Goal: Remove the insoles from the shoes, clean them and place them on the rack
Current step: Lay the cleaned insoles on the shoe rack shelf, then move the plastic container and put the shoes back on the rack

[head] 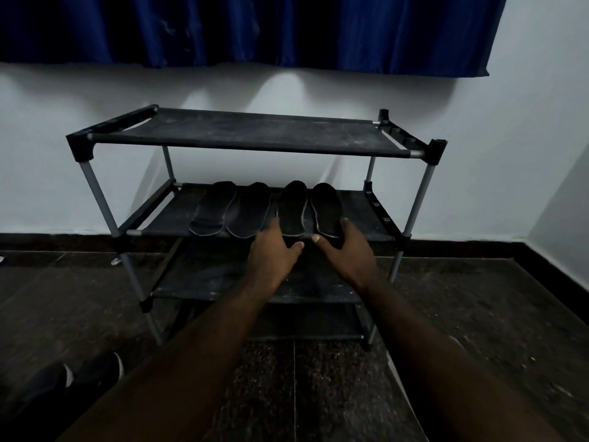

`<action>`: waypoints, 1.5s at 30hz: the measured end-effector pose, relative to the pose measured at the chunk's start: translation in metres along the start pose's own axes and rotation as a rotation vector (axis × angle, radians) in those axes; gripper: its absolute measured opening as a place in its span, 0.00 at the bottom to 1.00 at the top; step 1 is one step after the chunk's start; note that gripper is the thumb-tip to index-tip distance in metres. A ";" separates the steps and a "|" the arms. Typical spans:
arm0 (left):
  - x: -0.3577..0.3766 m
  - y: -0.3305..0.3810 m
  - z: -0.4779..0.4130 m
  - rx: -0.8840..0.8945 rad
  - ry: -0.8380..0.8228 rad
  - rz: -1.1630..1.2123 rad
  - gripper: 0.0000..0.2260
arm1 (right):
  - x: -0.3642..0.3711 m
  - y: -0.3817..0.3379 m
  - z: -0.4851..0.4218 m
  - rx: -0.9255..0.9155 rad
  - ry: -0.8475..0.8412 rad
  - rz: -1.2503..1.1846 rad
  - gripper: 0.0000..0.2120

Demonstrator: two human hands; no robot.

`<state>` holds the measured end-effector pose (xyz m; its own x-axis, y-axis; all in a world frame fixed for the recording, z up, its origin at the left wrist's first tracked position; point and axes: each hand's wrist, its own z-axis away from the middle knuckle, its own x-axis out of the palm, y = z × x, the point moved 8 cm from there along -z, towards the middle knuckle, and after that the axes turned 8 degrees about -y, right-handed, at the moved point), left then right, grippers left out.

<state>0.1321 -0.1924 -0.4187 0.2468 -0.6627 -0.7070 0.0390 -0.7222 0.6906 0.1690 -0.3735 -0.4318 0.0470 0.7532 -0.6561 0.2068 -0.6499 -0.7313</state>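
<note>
**A:** Where are the hands?

**B:** Both are at the front edge of the middle shelf, close together but not touching. The left hand lays fairly straight fingers beside the heel of the third insole, with its thumb spread below the front rail. The right hand curls round the heel of the rightmost insole, fingers on its outer edge and thumb at the heel end; it looks like a light pinch.

**A:** And the other insoles?

**B:** Two more, the far-left insole and the second insole, lie toward the shelf's left end, just beside each other. All four have their toes toward the wall and their heels at the front edge, some slightly over it.

**A:** How would they handle?

**B:** I'd judge them light, thin and floppy; one lifted by an end would droop. They are not fragile and not likely to slip. The heel is the best place to take hold, thumb under and fingers on top; or pinch both long edges at mid-length to keep it flat. The shelf looks like slung fabric, so it may give under a press; it also looks dusty, which could soil a cleaned insole.

**A:** How far along is the job?

**B:** Near the end, I'd say; all four are on the shoe rack, so only straightening seems left.

**A:** Anything else around?

**B:** Dark shoes sit on the floor at the lower left, dim and hard to make out; a blue curtain hangs above the rack.
</note>
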 end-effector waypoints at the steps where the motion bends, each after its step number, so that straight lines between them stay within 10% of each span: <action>1: 0.000 -0.001 0.002 0.002 -0.003 0.002 0.25 | -0.002 0.001 0.003 -0.012 -0.002 0.009 0.37; 26: 0.058 -0.076 0.144 -0.018 -0.455 -0.094 0.22 | 0.054 0.055 0.169 0.134 -0.243 0.154 0.21; 34: 0.063 -0.119 0.166 -0.016 -0.378 -0.017 0.05 | 0.085 0.070 0.191 0.174 -0.201 0.099 0.09; 45: 0.059 -0.169 0.184 -0.130 -0.320 -0.043 0.12 | 0.132 0.081 0.204 0.203 -0.274 0.082 0.10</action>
<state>-0.0381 -0.1463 -0.6051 -0.0729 -0.6753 -0.7339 0.1709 -0.7334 0.6579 -0.0071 -0.3472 -0.6155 -0.2146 0.6600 -0.7200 0.0136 -0.7351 -0.6779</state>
